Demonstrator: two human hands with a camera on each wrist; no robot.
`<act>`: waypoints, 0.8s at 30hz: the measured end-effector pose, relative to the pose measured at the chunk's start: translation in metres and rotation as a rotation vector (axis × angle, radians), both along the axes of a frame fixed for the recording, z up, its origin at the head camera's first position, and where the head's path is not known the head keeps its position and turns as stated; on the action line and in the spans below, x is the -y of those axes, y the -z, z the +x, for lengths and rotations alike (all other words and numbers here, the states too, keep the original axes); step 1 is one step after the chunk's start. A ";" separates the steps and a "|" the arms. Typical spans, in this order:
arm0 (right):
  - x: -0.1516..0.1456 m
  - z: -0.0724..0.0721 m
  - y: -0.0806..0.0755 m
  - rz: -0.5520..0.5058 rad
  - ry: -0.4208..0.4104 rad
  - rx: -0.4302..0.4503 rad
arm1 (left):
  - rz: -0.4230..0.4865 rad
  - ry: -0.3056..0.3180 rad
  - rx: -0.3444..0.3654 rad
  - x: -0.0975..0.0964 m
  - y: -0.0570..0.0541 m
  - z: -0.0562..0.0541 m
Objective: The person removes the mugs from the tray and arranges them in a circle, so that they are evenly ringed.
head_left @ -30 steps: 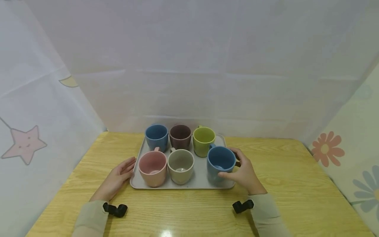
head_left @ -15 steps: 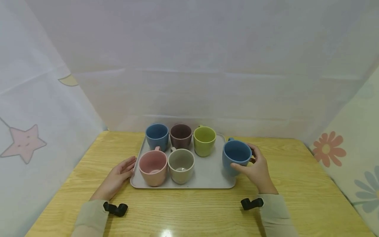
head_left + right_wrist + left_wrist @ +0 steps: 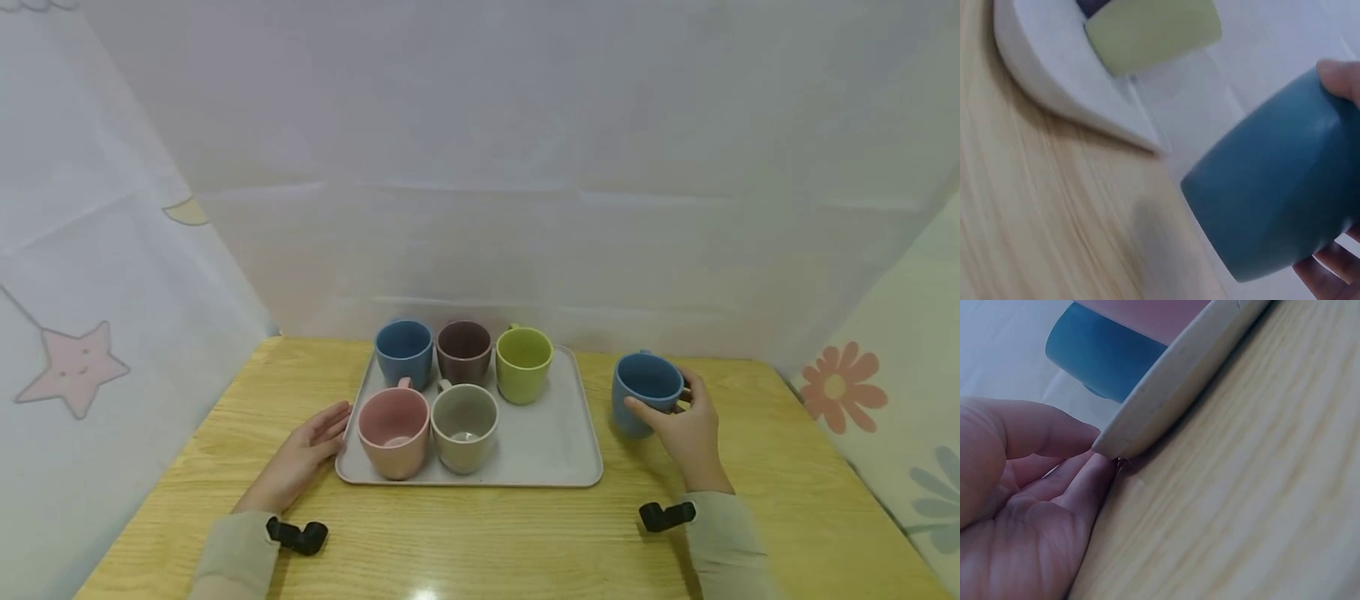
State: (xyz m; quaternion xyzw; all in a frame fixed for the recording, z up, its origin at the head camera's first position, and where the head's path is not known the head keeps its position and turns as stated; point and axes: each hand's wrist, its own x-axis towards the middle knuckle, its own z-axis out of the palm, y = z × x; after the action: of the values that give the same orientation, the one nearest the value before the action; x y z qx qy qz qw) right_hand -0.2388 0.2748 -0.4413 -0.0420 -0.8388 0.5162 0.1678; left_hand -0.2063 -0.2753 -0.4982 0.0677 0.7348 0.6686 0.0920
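Observation:
My right hand [image 3: 686, 425] grips a blue mug [image 3: 643, 392] to the right of the grey tray [image 3: 555, 454], just above the wooden table; in the right wrist view the blue mug [image 3: 1279, 197] hangs tilted over the wood, fingers round its side. The tray carries a second blue mug [image 3: 404, 351], a brown mug [image 3: 463, 351], a green mug [image 3: 522, 362], a pink mug [image 3: 393, 431] and a beige mug [image 3: 464, 426]. My left hand [image 3: 303, 454] lies flat and open on the table, fingertips [image 3: 1094, 465] touching the tray's left rim [image 3: 1166, 384].
The wooden table [image 3: 495, 533] is walled in by white cloth at the back and left. A flowered cloth [image 3: 885, 400] hangs at the right. The tray's front right corner is bare.
My right hand lifted the blue mug off the tray's front right spot and carried it rightward past the tray's edge. The left hand stayed at the tray's left rim.

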 end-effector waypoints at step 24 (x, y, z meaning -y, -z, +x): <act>-0.087 -0.062 0.005 0.030 0.203 0.069 | 0.016 -0.017 0.013 -0.001 0.000 0.002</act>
State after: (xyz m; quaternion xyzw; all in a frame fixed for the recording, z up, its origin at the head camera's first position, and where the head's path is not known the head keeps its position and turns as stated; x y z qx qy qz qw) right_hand -0.3011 0.3616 -0.4468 -0.1420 -0.8432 0.4821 0.1909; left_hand -0.2044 -0.2745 -0.4983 0.0581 0.7295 0.6755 0.0905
